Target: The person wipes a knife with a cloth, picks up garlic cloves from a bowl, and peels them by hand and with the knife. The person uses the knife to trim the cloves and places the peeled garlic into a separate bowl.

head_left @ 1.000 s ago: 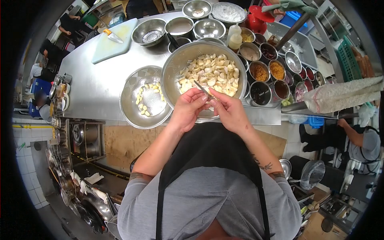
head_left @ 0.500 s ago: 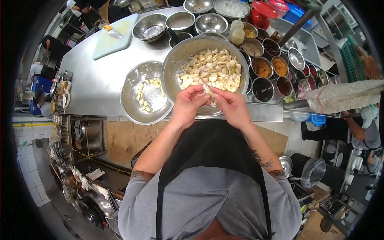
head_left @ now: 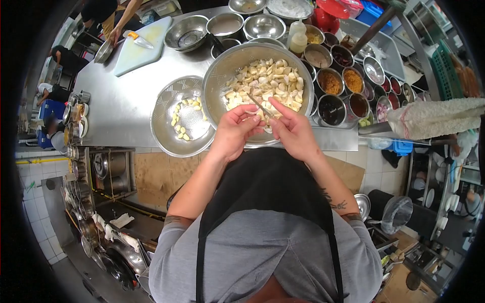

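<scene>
My left hand [head_left: 235, 130] is closed, its fingertips pinching a garlic clove [head_left: 260, 115] above the near rim of a big perforated metal bowl [head_left: 214, 91]. In my right hand [head_left: 293, 132] is a small knife [head_left: 259, 104], its thin blade slanting up and to the left, with the index finger stretched out. The handle is mostly hidden by the fingers. Unpeeled garlic cloves [head_left: 273, 83] fill much of the big bowl under my hands. To its left, a second perforated bowl [head_left: 160, 126] holds several peeled cloves [head_left: 183, 132] along its side.
A cutting board [head_left: 134, 58] with an orange-handled knife [head_left: 139, 39] lies at the back left. Metal bowls [head_left: 187, 33] line the back. Sauce and spice containers [head_left: 331, 82] crowd the right. Another person's hand [head_left: 115, 35] touches a metal bowl [head_left: 103, 52] at the table's left edge.
The knife blade has come up into clearer view, and my right index finger has straightened. My hands have parted slightly. Another person's arm and a metal bowl have appeared beside the cutting board.
</scene>
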{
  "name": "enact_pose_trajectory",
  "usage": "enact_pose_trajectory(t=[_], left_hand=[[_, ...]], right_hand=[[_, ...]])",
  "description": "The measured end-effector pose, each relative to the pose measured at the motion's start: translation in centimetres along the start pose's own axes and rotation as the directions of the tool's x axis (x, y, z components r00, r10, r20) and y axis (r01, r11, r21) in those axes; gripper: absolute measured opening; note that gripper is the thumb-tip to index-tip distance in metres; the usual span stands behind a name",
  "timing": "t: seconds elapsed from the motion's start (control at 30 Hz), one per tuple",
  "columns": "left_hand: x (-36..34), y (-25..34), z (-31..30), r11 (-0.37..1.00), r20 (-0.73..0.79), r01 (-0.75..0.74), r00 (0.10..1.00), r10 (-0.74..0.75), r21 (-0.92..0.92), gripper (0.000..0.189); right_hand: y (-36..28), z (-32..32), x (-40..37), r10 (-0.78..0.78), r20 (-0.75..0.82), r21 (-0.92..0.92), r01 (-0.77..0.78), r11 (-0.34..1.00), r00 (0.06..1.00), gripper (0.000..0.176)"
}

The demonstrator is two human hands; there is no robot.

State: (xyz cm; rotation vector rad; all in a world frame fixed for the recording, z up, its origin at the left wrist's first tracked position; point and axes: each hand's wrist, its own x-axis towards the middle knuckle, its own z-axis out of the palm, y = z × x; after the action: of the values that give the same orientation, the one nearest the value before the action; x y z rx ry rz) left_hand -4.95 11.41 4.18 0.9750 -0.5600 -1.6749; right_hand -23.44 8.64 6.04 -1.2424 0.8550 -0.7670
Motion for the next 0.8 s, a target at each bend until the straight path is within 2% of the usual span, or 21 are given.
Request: enact_pose_trajectory(t=[0.1,0.27,0.37,0.47,0.67,0.8], left_hand=[[-0.4,0.6,0.7,0.999,0.018,0.023,1.0,-0.023,0.032,0.023],[-0.2,0.7,0.7,0.992,0.01,-0.048,0.999,0.047,0.113,0.028],[-0.1,0.8,0.9,0.989,0.015,-0.07,0.998,0.069,0.128,0.032],[-0.1,0.8,1.1,0.979,0.019,-0.115,0.993,0.113,0.168,0.038],[-0.2,0.7,1.5,0.958,0.023,-0.193,0.981,0.193,0.213,0.043],[0.0,0.5,1.3,0.954,0.043,-0.231,0.973,0.227,0.192,0.042]], right_hand=[[-0.4,-0.3,0.2,0.022,0.055,0.024,-0.023,0.999,0.998,0.045],[-1.9,-0.2,0.2,0.086,0.109,0.03,-0.09,0.995,0.99,0.043],[-0.9,-0.4,0.3,0.138,0.058,0.008,-0.138,0.99,0.989,0.039],[-1.1,-0.1,0.2,0.104,0.031,0.01,-0.104,0.995,0.994,0.035],[0.2,-0.2,0.5,0.102,-0.034,0.139,-0.097,0.986,0.994,0.024],[-0.1,-0.6,0.4,0.188,0.051,0.365,-0.194,0.91,0.981,0.023]])
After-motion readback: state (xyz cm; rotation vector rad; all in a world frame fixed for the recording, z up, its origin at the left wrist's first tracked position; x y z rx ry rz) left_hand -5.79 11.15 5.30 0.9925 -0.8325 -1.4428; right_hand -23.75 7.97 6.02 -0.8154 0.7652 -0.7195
